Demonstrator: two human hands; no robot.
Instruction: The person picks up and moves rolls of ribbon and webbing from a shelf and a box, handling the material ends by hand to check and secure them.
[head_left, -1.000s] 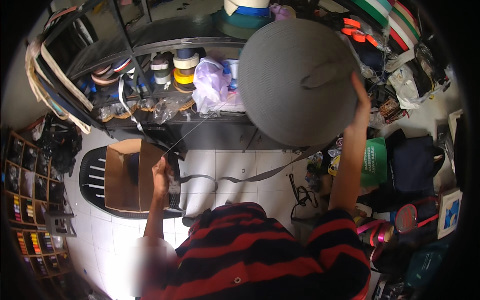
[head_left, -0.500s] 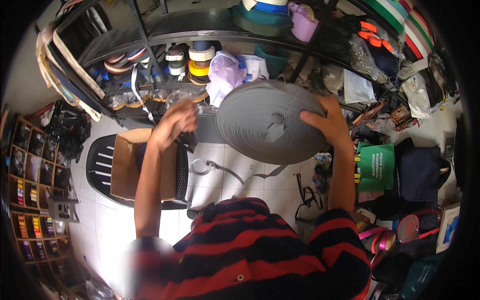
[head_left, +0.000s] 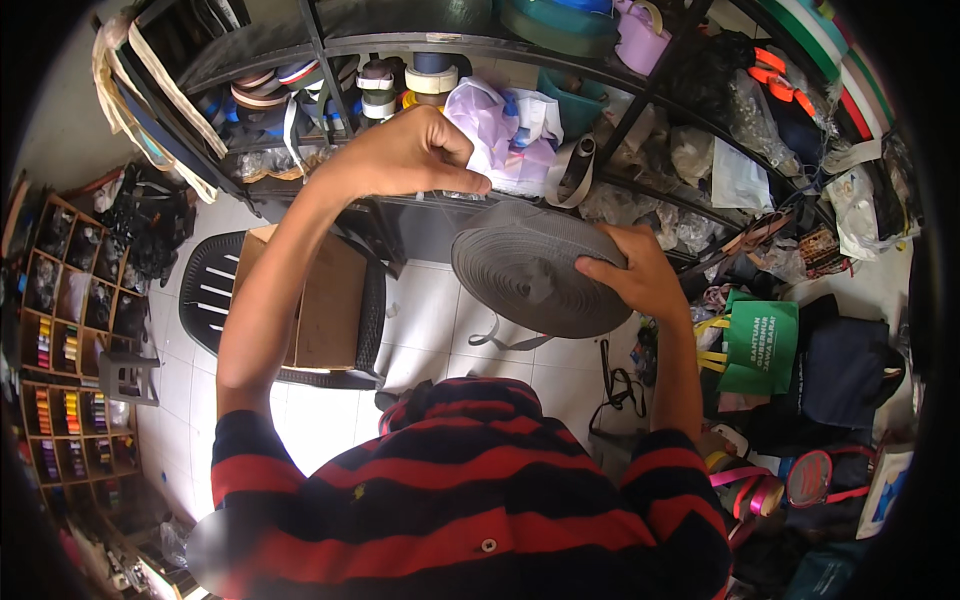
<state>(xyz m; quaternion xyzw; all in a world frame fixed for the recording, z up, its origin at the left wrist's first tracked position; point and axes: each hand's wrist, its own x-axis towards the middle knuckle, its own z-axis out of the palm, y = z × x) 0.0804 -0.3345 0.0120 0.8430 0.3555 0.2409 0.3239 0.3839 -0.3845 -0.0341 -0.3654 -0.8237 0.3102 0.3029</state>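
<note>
A large, flat roll of dark grey webbing point(head_left: 535, 280) is tilted in front of me, its coiled face showing. My right hand point(head_left: 640, 270) grips its right rim, thumb on the coiled face and fingers behind. Beneath the roll hangs a loose webbing tail point(head_left: 515, 343). My left hand point(head_left: 410, 155) is raised up and left of the roll, apart from it. Its fingers are curled in and the thumb points right; whatever they may hold is hidden.
A black plastic chair point(head_left: 205, 305) bears an open cardboard box point(head_left: 335, 305) on the left. Ahead, a black shelf rack point(head_left: 410, 45) holds strap rolls and a lilac plastic bag point(head_left: 475, 110). On the right lie a green bag point(head_left: 758, 345) and a dark bag point(head_left: 850, 350); a black strap point(head_left: 620, 385) trails nearby.
My left hand has moved up and right, closer to the roll. The roll has shifted slightly lower in view, still in my right hand. Less of the loose tail shows below it.
</note>
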